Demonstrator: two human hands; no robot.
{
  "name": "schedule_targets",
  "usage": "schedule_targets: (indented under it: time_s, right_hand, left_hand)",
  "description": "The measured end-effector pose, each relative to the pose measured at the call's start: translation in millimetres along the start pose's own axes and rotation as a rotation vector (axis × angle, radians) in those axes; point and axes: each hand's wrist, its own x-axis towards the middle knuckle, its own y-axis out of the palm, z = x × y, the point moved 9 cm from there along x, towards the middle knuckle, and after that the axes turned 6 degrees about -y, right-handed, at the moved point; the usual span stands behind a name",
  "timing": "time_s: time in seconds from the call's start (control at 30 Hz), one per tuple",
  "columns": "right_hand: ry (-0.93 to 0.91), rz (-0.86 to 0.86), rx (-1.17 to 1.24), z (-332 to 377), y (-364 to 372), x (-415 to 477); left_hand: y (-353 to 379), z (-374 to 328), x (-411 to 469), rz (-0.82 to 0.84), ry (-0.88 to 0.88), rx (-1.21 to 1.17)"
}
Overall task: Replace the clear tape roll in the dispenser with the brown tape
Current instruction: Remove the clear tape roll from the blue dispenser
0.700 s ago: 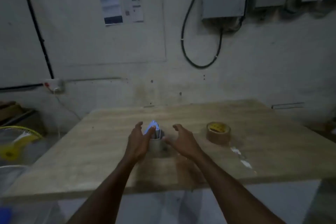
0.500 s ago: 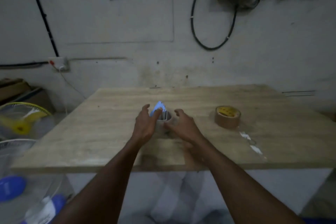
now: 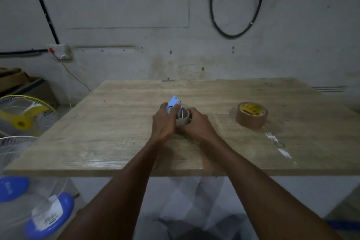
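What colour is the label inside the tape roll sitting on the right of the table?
Yellow with red print, inside the brown tape roll, seen in the head view.

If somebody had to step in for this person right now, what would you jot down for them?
Left hand: wrapped around the blue tape dispenser, mid-table.
Right hand: gripping the roll mounted in the dispenser.
Brown tape roll: lying flat on the wooden table, to the right of the hands, untouched.
Done: dispenser is held by both hands.
Left: the old roll seems not yet out; pull it free, set it aside, fit the brown tape roll in its place.
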Motion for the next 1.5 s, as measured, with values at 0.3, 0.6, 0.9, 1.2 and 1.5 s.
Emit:
schedule_targets:
  time_s: [0.3, 0.6, 0.9, 1.2, 1.5]
  right_hand:
    - [-0.26, -0.082, 0.106, 41, -48, 24]
    - [-0.249, -0.148, 0.372, 4, -49, 44]
    - [-0.275, -0.286, 0.304, -31, -40, 67]
    - [-0.273, -0.141, 0.521, -31, -31, 66]
    - [-0.288, -0.151, 0.495, -23, -33, 61]
  left_hand:
    - [41, 10, 23, 0.247, -0.346, -0.785]
    - [84, -2, 47, 0.447, -0.42, -0.948]
    - [113, 17, 77, 0.408, -0.414, -0.86]
    - [113, 21, 87, 0.409, -0.34, -0.836]
    - [103, 18, 80, 0.375, -0.333, -0.837]
